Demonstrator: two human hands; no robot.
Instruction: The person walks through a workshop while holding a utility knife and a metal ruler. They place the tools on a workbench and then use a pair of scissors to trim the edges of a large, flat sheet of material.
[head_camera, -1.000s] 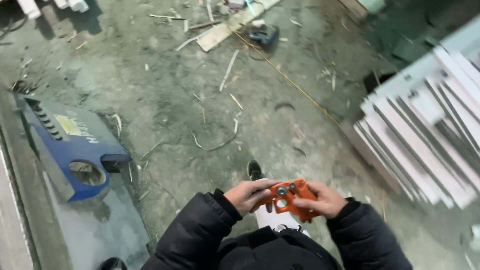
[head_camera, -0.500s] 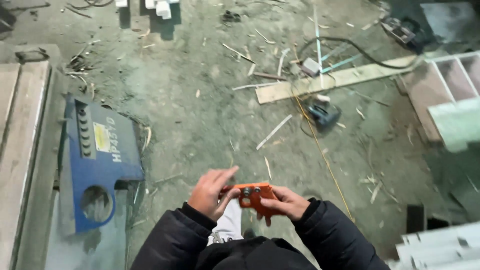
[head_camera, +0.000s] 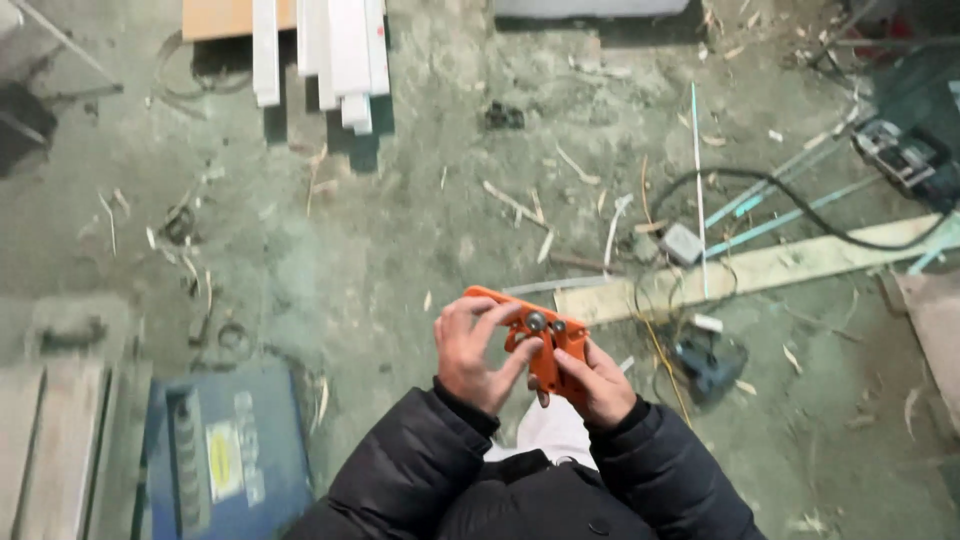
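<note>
**Orange tool turned over in two hands, above a littered workshop floor**

Hands meet at chest height over the concrete floor (head_camera: 380, 250). The left hand (head_camera: 478, 350) curls round the orange plastic tool (head_camera: 538, 345), fingers spread across its face near a small metal wheel; the right hand (head_camera: 597, 383) clamps its lower end from beneath. Both grips are closed on it. The tool is only being handled: it touches no workpiece, so whatever work it is meant for looks not yet begun. It is flat, angular and glossy, with dark round fittings. Below lie pale wood splinters, a rough timber plank (head_camera: 760, 270), a looping black cable (head_camera: 800, 215), white slats (head_camera: 330, 50) and a scuffed blue metal machine (head_camera: 225, 450). Padded black sleeves frame the wrists.
</note>
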